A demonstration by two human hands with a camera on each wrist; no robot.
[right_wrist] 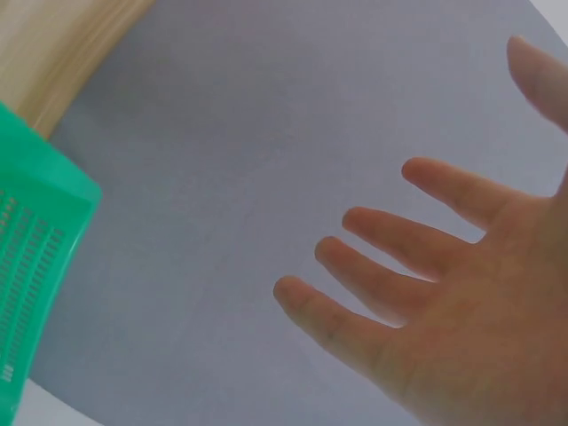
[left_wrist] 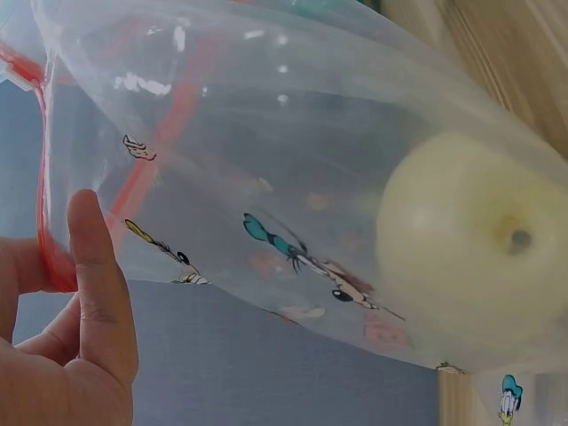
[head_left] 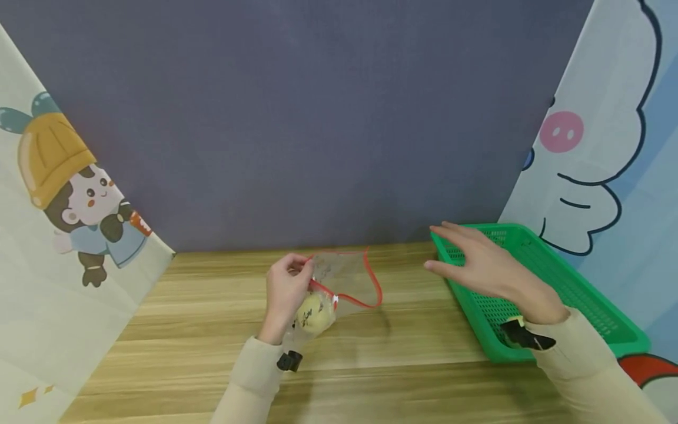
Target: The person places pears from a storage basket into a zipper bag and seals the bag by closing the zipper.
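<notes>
My left hand (head_left: 286,288) pinches the red zip edge of a clear plastic zip bag (head_left: 346,274) printed with small cartoon figures. The bag's red-edged mouth gapes toward the right. Low in the bag lies a pale yellow round fruit (head_left: 316,314); in the left wrist view the fruit (left_wrist: 453,240) shows a dimple with a dark centre. Over the left side of a green basket (head_left: 479,324) hovers my right hand (head_left: 489,268), its fingers spread and holding nothing. The right wrist view shows that hand's palm (right_wrist: 488,337) with the fingers apart.
The basket, with slotted walls, stands at the right of the wooden table (head_left: 402,341). A grey panel (head_left: 339,129) rises behind the table. Cartoon-printed panels flank it on the left (head_left: 32,282) and right (head_left: 598,70).
</notes>
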